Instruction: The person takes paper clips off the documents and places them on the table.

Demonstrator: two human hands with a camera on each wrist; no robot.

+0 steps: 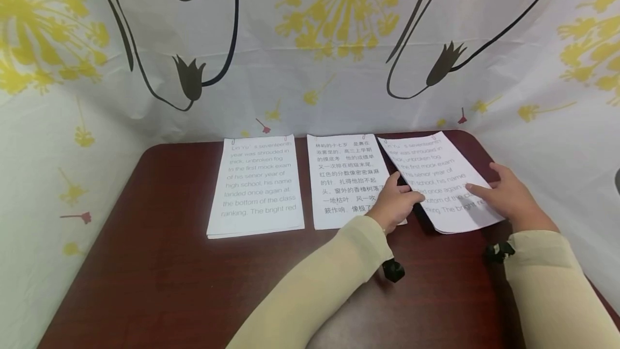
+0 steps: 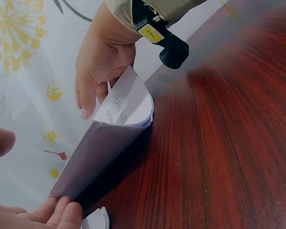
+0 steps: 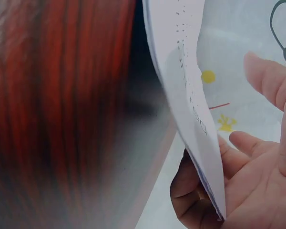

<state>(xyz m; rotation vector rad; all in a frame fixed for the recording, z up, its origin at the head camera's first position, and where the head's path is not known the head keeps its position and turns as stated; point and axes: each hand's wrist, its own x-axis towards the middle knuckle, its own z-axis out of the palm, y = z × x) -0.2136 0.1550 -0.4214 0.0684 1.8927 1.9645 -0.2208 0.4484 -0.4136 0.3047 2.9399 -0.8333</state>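
A paper-clipped stack of English-printed sheets (image 1: 431, 176) is at the right of the table, its near end lifted and bowed. My left hand (image 1: 394, 201) holds its left edge, fingers against the underside and thumb above the page. In the left wrist view the fingers (image 2: 62, 212) touch the sheets' underside, with the thumb standing apart. My right hand (image 1: 513, 195) holds the right edge. The right wrist view shows its fingers (image 3: 186, 191) curled behind the sheets (image 3: 190, 119), thumb raised off the paper.
A stack with Chinese print (image 1: 344, 176) lies left of the held one, partly behind my left hand. Farther left lies another English-printed stack (image 1: 256, 187). The dark red table (image 1: 160, 263) ends against a patterned white cloth (image 1: 300, 63) at back and sides.
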